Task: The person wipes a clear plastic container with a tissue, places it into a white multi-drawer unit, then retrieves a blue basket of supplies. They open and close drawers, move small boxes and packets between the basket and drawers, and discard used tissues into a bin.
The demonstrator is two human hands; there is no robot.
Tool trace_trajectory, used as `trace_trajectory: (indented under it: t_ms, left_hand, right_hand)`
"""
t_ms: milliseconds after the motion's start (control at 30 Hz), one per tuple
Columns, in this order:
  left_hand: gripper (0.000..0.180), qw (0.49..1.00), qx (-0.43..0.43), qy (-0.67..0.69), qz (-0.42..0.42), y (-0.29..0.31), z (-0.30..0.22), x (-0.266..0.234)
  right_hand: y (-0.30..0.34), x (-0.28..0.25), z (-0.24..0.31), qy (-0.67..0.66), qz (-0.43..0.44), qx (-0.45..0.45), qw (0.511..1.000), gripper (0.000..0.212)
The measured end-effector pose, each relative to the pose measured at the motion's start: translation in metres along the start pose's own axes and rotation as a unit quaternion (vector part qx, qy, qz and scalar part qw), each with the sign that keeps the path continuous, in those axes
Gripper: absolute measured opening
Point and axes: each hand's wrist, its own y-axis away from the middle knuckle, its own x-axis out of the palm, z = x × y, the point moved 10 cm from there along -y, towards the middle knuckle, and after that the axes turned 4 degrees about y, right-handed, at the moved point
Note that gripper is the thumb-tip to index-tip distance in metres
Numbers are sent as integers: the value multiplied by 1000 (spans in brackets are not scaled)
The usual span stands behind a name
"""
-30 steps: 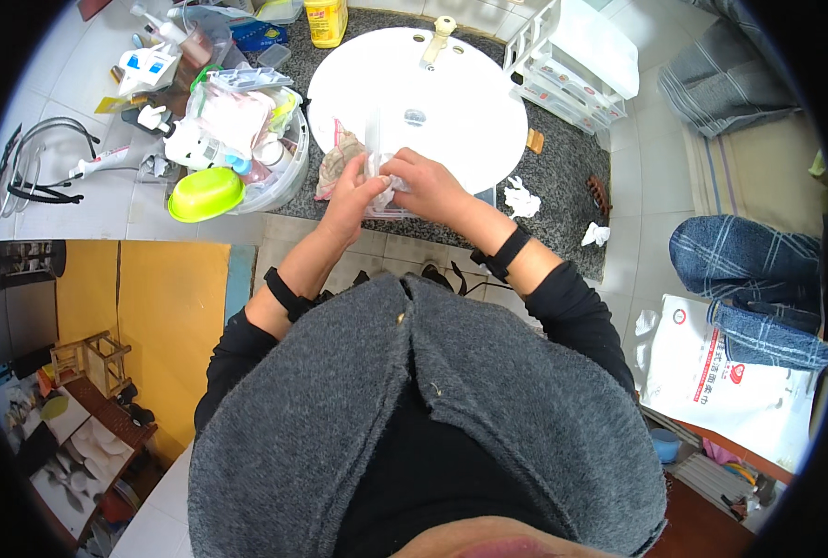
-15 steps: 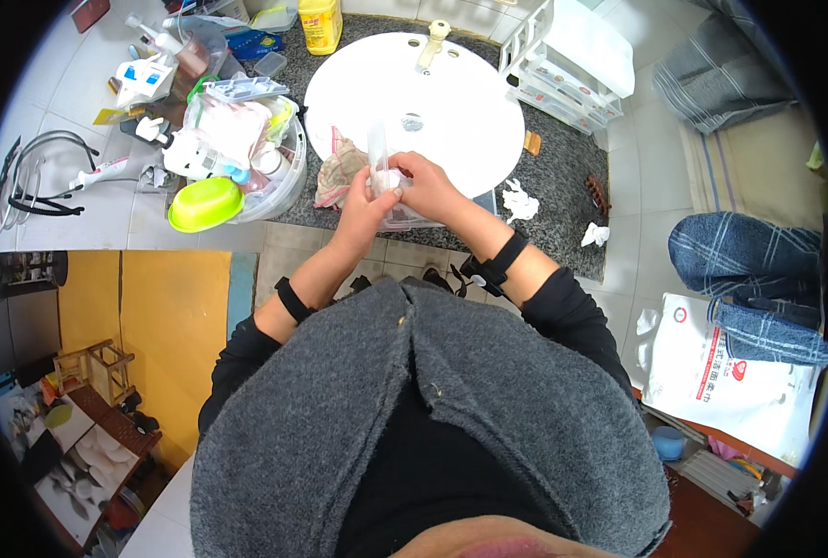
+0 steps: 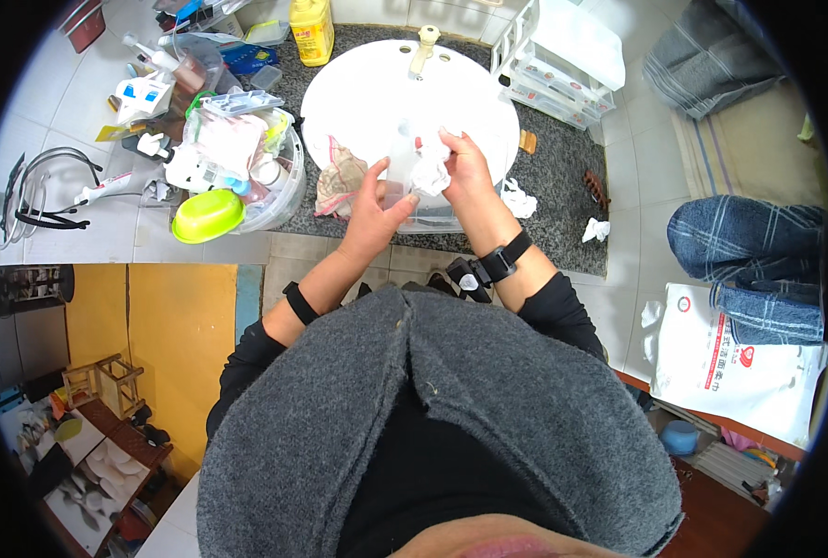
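Over the near rim of the white washbasin [image 3: 340, 102], my left hand [image 3: 372, 214] grips a clear plastic container [image 3: 399, 158] between thumb and fingers. My right hand [image 3: 470, 172] pinches a crumpled white tissue [image 3: 430, 169] just right of the container. A small red spot shows at the tissue's upper edge. Below both hands, a clear plastic box [image 3: 433, 221] lies at the counter's front edge, partly covered by them. A beige and pink cloth [image 3: 338, 181] is left of my left hand.
A tub [image 3: 288, 181] heaped with bottles and a green soap dish [image 3: 207, 216] stands at left. A yellow bottle [image 3: 312, 33], the tap [image 3: 421, 54] and a white drawer unit [image 3: 558, 70] line the back. Used tissues [image 3: 518, 198] and a brown hair clip [image 3: 596, 190] lie on the dark counter.
My hands have moved apart. The right hand has drawn the tissue away to the right of the clear container, while my left hand keeps its grip on the container.
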Motion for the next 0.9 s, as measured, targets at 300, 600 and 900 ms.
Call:
trace_trajectory:
  t_ms: [300,600,900]
  left_hand:
    - [80,1000,9,-6,15,5,-2,0]
    - [82,998,-19,56,17,-1,4,4]
    - [78,996,-26,78,24,1,-8,7]
  right_hand:
    - [-17,-59,62,33,-107,-94,989,35]
    - [16,55,9,263,167,-51,949,25]
    - [50,96,51,652,249,-445,561,25]
